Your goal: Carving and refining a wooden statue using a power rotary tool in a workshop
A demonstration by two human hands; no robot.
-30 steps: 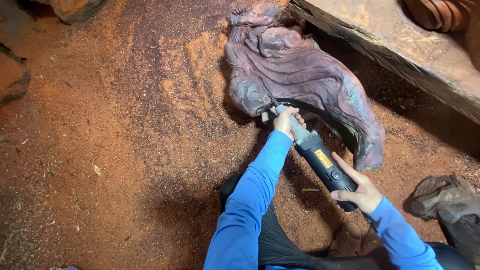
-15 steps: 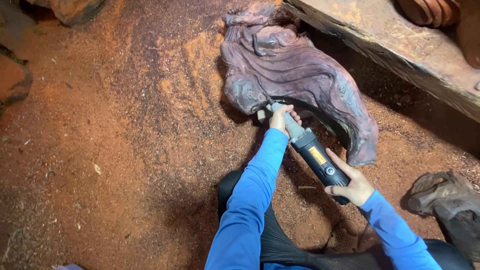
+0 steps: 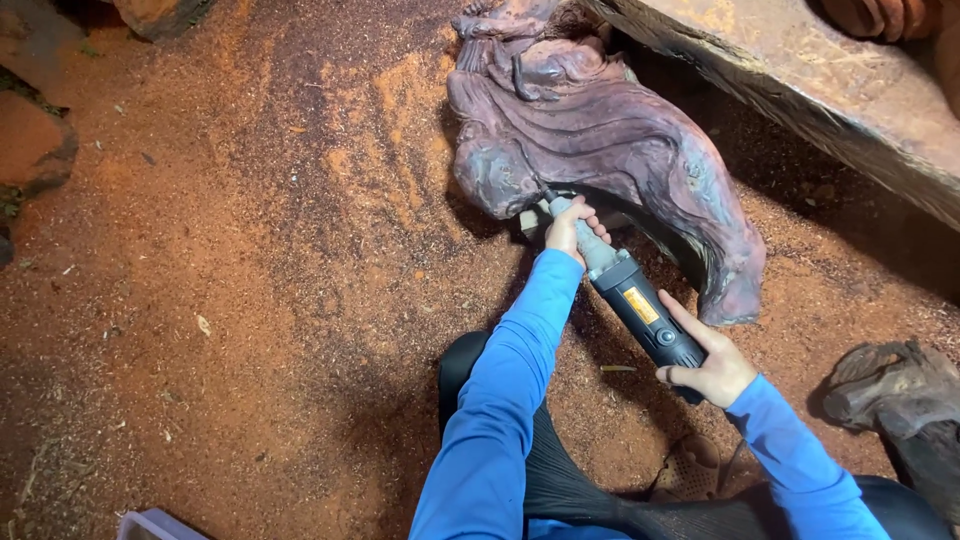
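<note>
hiding grinder tip under carving

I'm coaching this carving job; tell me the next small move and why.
Probably ease the grinder a little along the lower edge of the wood carving. The left hand grips its nose at that edge and the right hand holds its rear, so both hands can steer it.
</note>
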